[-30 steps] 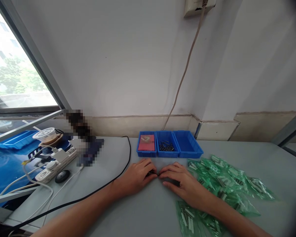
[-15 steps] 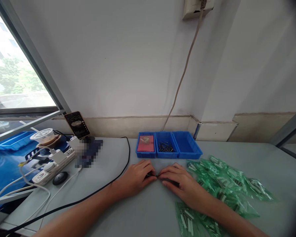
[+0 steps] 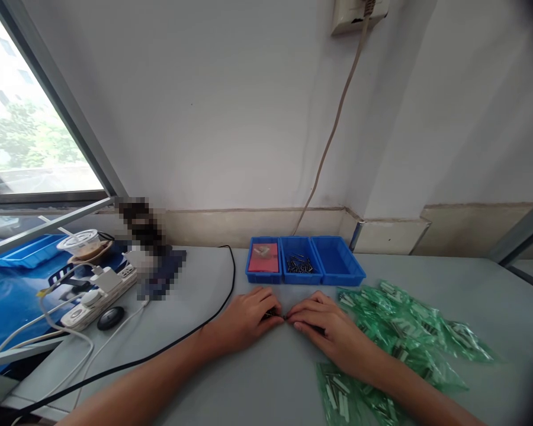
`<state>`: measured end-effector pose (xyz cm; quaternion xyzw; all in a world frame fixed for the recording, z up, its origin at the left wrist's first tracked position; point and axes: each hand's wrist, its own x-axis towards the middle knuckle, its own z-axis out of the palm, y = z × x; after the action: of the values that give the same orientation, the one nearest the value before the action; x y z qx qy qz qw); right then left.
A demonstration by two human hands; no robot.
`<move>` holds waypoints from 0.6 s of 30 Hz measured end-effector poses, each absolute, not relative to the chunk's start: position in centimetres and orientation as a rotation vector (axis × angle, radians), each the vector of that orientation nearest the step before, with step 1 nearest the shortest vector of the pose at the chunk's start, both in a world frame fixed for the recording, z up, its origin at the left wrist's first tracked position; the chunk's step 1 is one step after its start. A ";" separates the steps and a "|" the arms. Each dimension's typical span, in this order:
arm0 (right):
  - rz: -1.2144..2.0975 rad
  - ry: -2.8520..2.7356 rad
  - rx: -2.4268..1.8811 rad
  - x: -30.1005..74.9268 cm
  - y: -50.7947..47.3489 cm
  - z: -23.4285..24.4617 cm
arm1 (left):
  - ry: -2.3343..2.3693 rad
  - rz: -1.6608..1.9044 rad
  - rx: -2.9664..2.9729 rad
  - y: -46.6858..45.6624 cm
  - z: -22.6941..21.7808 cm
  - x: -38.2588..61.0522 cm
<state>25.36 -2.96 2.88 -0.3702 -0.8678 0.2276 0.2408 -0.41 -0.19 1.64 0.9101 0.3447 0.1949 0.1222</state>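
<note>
My left hand rests on the grey table with its fingers curled round several small dark metal pieces that look like screws, mostly hidden under the fingers. My right hand faces it, with thumb and fingers closed. Its fingertips meet the left ones at a tiny dark piece, too small to make out fully. Just behind the hands stand three joined blue bins: the left bin holds a red card with a small clear bag, the middle bin holds dark screws, and the right bin shows a bare bottom.
Green plastic bags with metal and white pieces lie piled to the right, partly under my right forearm. A black cable runs across the left side. Further left are a power strip, a mouse and a lidded cup.
Both hands stay in nearly the same place, fingertips together. My right thumb has shifted slightly. The whole view has moved a little.
</note>
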 end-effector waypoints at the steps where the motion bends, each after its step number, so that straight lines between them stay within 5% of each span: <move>1: 0.612 -2.375 -1.012 25.4 -3.0 2.9 | 1.003 0.567 2.655 -0.2 1.7 -0.4; 18: 0.514 -2.416 -1.044 25.6 -3.0 2.2 | 1.012 0.570 2.650 -0.2 1.6 -0.4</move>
<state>25.61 -3.03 2.19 -0.3791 -0.8772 0.1865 0.2281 -0.44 -0.24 1.56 0.9089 0.3470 0.1954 0.1238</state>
